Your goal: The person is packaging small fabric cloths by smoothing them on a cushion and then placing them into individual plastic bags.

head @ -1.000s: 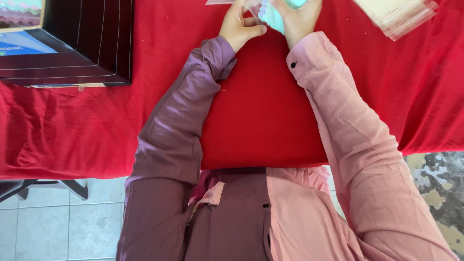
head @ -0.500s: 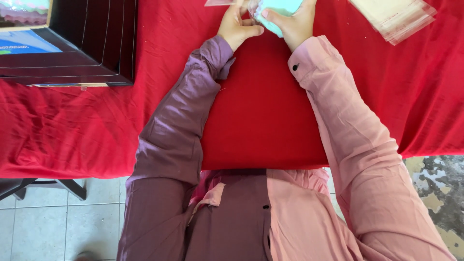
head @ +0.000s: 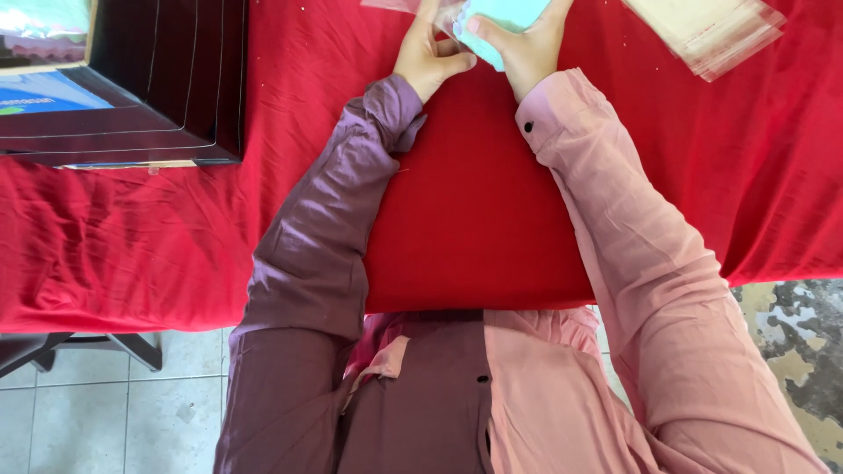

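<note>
Red-draped counter (head: 176, 219) fills the view, dark box (head: 149, 79) far left, clear bag stack (head: 711, 31) far right. Far centre, left hand (head: 430, 57) and right hand (head: 527, 53), fingers curled tight, grip a pale green item (head: 500, 17) in clear wrap.

Box (head: 132, 79) sits on table (head: 474, 211) at far-left corner. Stack of bags (head: 707, 31) lies at far-right edge. Both hands (head: 430, 57) (head: 522, 53) meet at far edge, centre, between them.

Left hand (head: 428, 58) and right hand (head: 525, 54) gripping pale-green item (head: 502, 17), red tablecloth (head: 474, 193), dark box (head: 167, 79)
</note>
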